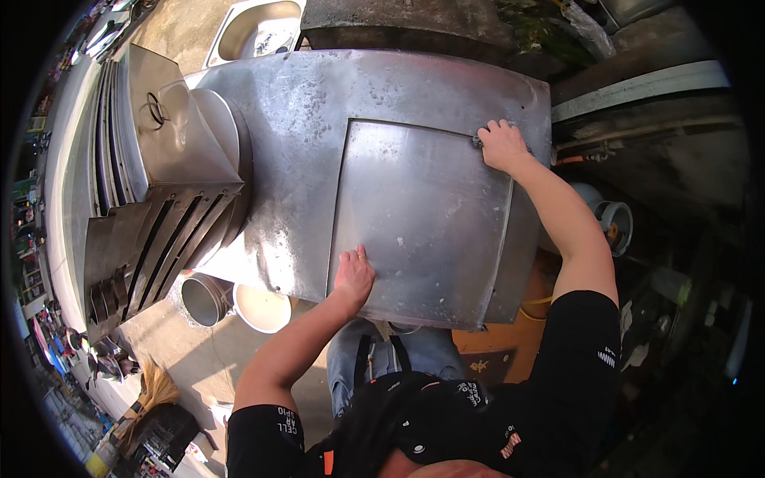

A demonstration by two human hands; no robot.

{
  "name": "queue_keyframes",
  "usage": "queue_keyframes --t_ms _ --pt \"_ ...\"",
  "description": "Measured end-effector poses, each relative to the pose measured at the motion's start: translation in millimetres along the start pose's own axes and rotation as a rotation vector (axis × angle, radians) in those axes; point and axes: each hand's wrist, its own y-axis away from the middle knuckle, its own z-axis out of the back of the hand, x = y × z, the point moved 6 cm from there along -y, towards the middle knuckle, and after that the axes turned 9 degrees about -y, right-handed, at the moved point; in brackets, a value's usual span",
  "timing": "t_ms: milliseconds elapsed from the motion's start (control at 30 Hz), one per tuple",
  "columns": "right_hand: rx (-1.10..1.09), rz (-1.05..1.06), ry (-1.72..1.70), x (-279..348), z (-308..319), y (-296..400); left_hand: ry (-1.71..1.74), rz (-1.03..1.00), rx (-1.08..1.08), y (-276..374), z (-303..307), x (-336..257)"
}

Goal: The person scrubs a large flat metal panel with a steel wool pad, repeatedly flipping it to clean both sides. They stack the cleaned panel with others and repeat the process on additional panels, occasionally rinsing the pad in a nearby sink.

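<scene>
A wide stainless-steel worktop [287,161] lies before me, wet and mottled with drops. Set into it is a rectangular sheet-metal panel [424,221] with a dark gap along its far and left edges. My right hand [504,144] is at the panel's far right corner, its fingers closed over a small dark wad [477,141], which looks like a steel-wool scourer. Near the panel's left edge, close to my body, my left hand [355,275] rests on the metal with curled fingers. Its palm side is hidden.
To the left stands a slotted stainless-steel housing [161,119] with a ring handle. Behind the worktop is a metal sink [257,30]. Buckets [206,299] stand below its left edge, a straw broom [156,382] farther left. A gas cylinder [612,224] is at right.
</scene>
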Motion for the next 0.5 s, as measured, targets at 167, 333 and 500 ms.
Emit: queue_keyframes --t_ms 167,333,500 --pt "0.383 -0.487 -0.045 -60 -4 26 -0.025 -0.024 -0.049 -2 1 1" --pt "-0.275 -0.918 -0.377 -57 35 96 0.006 -0.071 -0.075 -5 3 1" --pt "-0.133 -0.948 -0.531 82 -82 278 -0.070 -0.088 0.054 -8 8 -4"
